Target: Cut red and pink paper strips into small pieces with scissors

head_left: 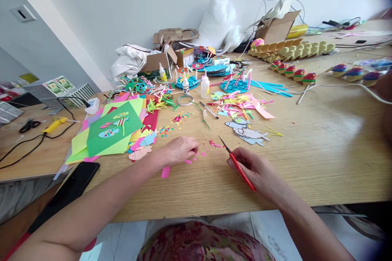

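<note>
Scissors [242, 172] are gripped by the right hand [254, 167], left hand [183, 147] curled closed, labels [208, 91] illegible.

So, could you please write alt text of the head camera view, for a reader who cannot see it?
A person's right hand holds what look like red-handled scissors over a wooden table; the curled left hand is beside small pink paper scraps. Around them are cut-out paper fish, coloured sheets and glue bottles.
</note>
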Demonstrator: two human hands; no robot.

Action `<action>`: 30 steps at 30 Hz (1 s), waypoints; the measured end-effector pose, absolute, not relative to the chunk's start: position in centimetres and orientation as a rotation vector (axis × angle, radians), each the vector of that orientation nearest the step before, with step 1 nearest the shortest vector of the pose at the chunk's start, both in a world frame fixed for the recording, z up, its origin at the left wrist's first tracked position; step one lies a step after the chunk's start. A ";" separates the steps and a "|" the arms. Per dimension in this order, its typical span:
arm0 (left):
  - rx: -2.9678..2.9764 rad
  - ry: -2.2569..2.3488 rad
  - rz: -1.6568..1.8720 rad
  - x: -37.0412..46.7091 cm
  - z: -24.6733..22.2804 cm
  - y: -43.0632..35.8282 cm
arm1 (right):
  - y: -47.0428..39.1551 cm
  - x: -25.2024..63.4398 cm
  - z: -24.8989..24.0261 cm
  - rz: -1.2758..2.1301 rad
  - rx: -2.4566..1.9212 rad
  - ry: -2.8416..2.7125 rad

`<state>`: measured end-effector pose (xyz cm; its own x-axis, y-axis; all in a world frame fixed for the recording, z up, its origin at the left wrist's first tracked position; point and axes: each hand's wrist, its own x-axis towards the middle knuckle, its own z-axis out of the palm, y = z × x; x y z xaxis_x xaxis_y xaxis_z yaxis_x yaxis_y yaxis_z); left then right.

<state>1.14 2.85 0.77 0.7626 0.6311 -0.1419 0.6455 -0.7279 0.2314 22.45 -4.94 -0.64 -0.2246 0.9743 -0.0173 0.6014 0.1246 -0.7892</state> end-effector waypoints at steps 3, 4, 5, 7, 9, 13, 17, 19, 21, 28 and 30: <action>2.689 0.962 -0.020 0.4 1.0 2.2 | -5.6 22.2 -0.1 0.788 -1.614 -2.022; 2.711 0.942 -0.012 0.1 1.1 1.9 | -5.8 22.2 0.0 0.721 -1.653 -2.066; 2.742 0.911 -0.003 -0.3 1.2 1.6 | -5.9 22.2 0.1 0.652 -1.693 -2.109; 2.814 0.832 0.021 -1.0 1.3 0.8 | -6.2 22.3 0.1 0.531 -1.755 -2.183; 2.863 0.844 0.046 -1.8 1.4 0.3 | -6.3 22.3 0.1 0.468 -1.787 -2.234; 2.859 1.044 0.024 -2.8 1.2 0.0 | -6.5 21.8 0.1 0.474 -1.790 -2.276; 2.829 1.093 -0.082 -2.5 0.5 0.4 | -6.5 21.1 0.0 0.514 -1.764 -2.293; 2.820 1.081 -0.111 -2.2 0.2 0.6 | -6.5 20.9 -0.1 0.517 -1.766 -2.299; 2.815 1.055 -0.135 -2.1 0.1 0.9 | -6.5 20.9 -0.3 0.527 -1.778 -2.294; 2.848 1.047 -0.174 -2.0 0.1 1.1 | -6.6 20.9 -0.6 0.575 -1.727 -2.217; 2.870 1.067 -0.165 -2.0 0.1 1.0 | -6.5 20.8 -0.6 0.582 -1.734 -2.221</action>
<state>-1.99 0.96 0.15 0.7525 0.6462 -0.1269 0.6543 -0.7555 0.0332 20.81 -6.49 -0.57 -0.2514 0.9671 -0.0377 0.8613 0.2058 -0.4645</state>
